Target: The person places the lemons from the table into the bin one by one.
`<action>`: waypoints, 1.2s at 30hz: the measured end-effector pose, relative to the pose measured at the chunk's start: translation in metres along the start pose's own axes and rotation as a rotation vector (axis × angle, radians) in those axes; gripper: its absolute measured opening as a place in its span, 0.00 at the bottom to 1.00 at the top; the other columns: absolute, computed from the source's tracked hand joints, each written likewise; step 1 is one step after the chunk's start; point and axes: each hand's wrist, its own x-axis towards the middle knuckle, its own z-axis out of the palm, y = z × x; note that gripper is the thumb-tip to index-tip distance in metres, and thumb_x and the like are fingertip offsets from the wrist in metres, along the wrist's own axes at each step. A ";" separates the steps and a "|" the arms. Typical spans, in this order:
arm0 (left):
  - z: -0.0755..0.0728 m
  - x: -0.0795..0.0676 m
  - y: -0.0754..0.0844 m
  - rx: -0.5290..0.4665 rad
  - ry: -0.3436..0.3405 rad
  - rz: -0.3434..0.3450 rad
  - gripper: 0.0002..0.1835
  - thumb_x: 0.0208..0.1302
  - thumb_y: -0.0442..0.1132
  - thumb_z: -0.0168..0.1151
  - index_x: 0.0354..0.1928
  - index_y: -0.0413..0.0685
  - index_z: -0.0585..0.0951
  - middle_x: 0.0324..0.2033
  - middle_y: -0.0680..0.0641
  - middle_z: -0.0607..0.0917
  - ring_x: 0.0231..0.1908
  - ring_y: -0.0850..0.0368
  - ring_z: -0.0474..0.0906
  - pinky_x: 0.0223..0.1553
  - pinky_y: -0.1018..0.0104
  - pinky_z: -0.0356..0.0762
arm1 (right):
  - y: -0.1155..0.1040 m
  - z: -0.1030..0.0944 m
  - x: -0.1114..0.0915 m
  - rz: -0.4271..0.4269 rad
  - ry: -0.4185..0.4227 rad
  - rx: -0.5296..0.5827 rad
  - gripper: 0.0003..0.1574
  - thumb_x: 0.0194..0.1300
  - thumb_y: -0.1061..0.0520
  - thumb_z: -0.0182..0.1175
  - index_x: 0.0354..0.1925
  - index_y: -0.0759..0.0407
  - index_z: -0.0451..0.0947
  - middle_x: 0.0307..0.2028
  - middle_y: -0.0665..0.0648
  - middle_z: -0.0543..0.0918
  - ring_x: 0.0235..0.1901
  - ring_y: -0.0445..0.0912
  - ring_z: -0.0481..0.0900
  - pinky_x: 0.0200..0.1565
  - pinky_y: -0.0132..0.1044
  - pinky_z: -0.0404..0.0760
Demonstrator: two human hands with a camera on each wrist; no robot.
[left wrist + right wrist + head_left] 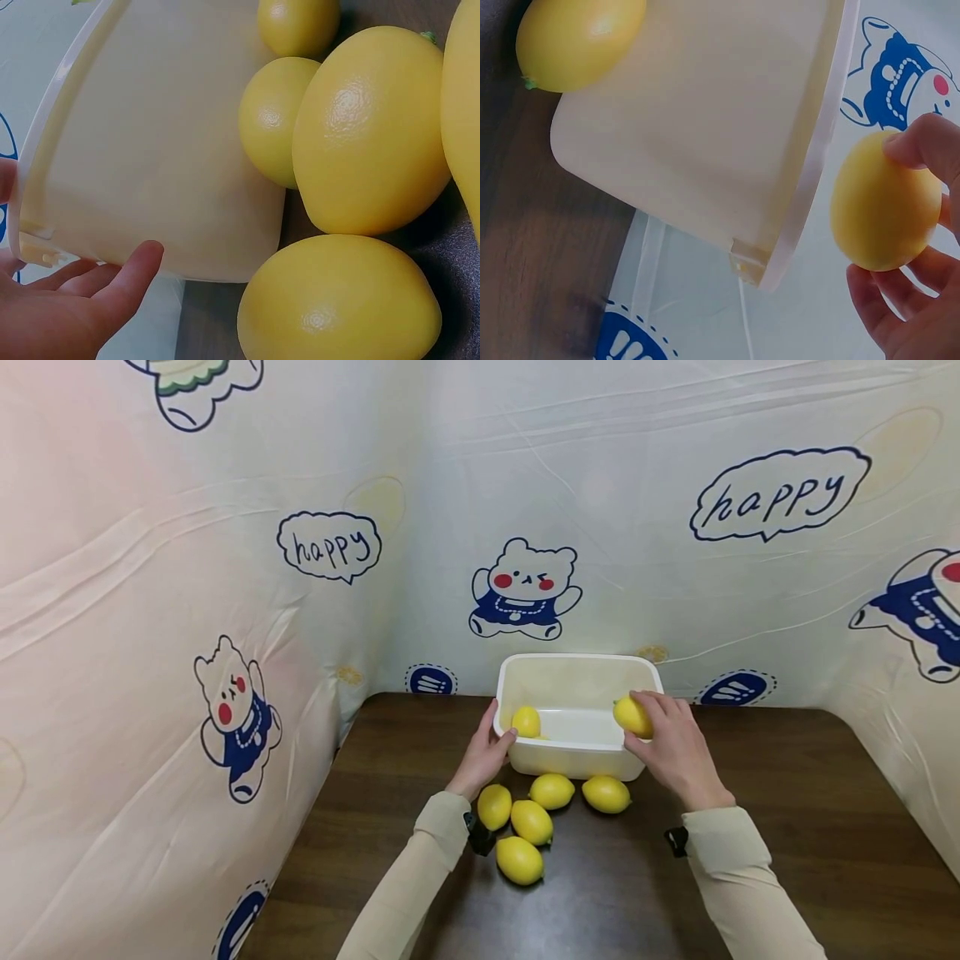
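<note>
My right hand [678, 750] holds a lemon [632, 717] between thumb and fingers, over the right end of a white plastic bin [577, 762]. In the right wrist view that lemon [885, 202] is beyond the bin's rim [806, 187]. At the bin's left front corner my left hand [482, 758] grips the rim, thumb on top and fingers along the outer side. Another lemon [527, 722] lies inside the bin at the left; a sliver of yellow beside it is mostly hidden by the front wall.
Several loose lemons [532, 822] lie on the dark wooden table [630, 893] in front of the bin, some close to my left wrist. One lemon [607, 794] sits near the bin's front wall. A printed cloth [420, 602] hangs behind and at the sides.
</note>
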 end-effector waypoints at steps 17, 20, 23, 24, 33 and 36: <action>0.001 0.001 0.000 0.016 0.012 -0.022 0.37 0.73 0.48 0.50 0.75 0.75 0.44 0.76 0.55 0.50 0.72 0.48 0.58 0.59 0.45 0.73 | -0.001 0.000 0.002 -0.015 -0.047 0.002 0.31 0.61 0.60 0.62 0.62 0.63 0.69 0.62 0.68 0.71 0.57 0.62 0.66 0.59 0.60 0.70; 0.001 0.001 0.000 0.013 0.011 -0.024 0.37 0.73 0.47 0.51 0.75 0.77 0.44 0.76 0.55 0.50 0.72 0.49 0.58 0.59 0.45 0.73 | -0.001 0.001 0.002 -0.016 -0.030 0.001 0.30 0.61 0.60 0.62 0.61 0.64 0.71 0.60 0.67 0.73 0.57 0.61 0.67 0.59 0.59 0.71; 0.001 0.001 0.000 0.011 0.010 -0.023 0.37 0.73 0.47 0.50 0.75 0.77 0.44 0.76 0.55 0.50 0.72 0.49 0.58 0.59 0.45 0.73 | -0.001 0.001 0.002 -0.014 -0.017 -0.004 0.27 0.62 0.61 0.61 0.59 0.64 0.72 0.58 0.67 0.74 0.56 0.61 0.67 0.58 0.59 0.71; 0.001 0.001 0.000 0.012 0.010 -0.022 0.37 0.73 0.47 0.50 0.75 0.77 0.44 0.76 0.55 0.50 0.72 0.49 0.59 0.59 0.45 0.73 | -0.001 0.001 0.002 -0.016 -0.013 -0.005 0.27 0.61 0.61 0.62 0.59 0.64 0.72 0.57 0.67 0.75 0.56 0.61 0.67 0.58 0.59 0.71; 0.001 0.000 0.001 0.020 0.012 -0.023 0.36 0.73 0.48 0.50 0.74 0.79 0.44 0.76 0.55 0.50 0.72 0.49 0.59 0.59 0.46 0.73 | -0.002 0.001 -0.001 -0.061 0.067 -0.011 0.23 0.60 0.61 0.63 0.54 0.64 0.75 0.52 0.66 0.78 0.51 0.60 0.70 0.53 0.57 0.74; 0.001 0.000 0.001 0.016 0.011 -0.015 0.36 0.73 0.48 0.50 0.74 0.79 0.44 0.76 0.55 0.50 0.72 0.48 0.58 0.60 0.46 0.73 | -0.004 0.000 -0.002 -0.079 0.098 -0.006 0.22 0.59 0.62 0.63 0.53 0.63 0.76 0.50 0.65 0.79 0.49 0.59 0.71 0.51 0.56 0.75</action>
